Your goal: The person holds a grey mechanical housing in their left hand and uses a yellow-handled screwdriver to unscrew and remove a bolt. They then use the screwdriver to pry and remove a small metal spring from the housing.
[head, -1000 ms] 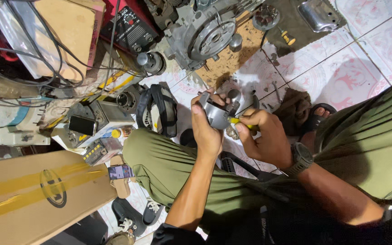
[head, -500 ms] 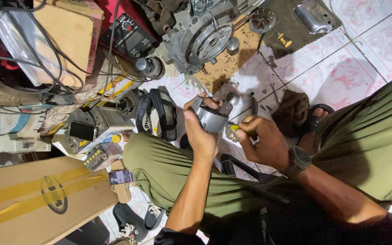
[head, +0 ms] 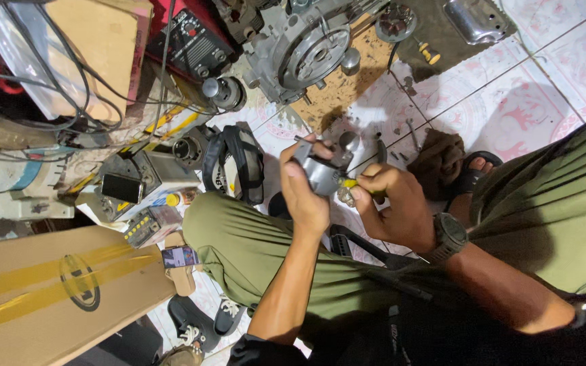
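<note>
My left hand (head: 304, 192) grips a small grey metal engine part (head: 323, 173) held up above my green-trousered knee (head: 239, 237). My right hand (head: 391, 207), with a dark watch (head: 450, 236) on its wrist, holds a tool with a yellow handle (head: 351, 184) whose tip meets the metal part. Both hands are close together in the middle of the view. The tool's working end is hidden behind the part.
A grey engine casing (head: 306, 51) lies on a wooden board (head: 347, 85) on the tiled floor (head: 544, 74). A black helmet-like strap object (head: 239, 163), a cardboard box (head: 49, 298), cables, a red meter box (head: 194, 44), a dark rag (head: 435, 159) and a sandalled foot (head: 476, 173) surround me.
The hands stay together on the metal part, shifting slightly right and lower in view as the camera moved. The grip is unchanged.
</note>
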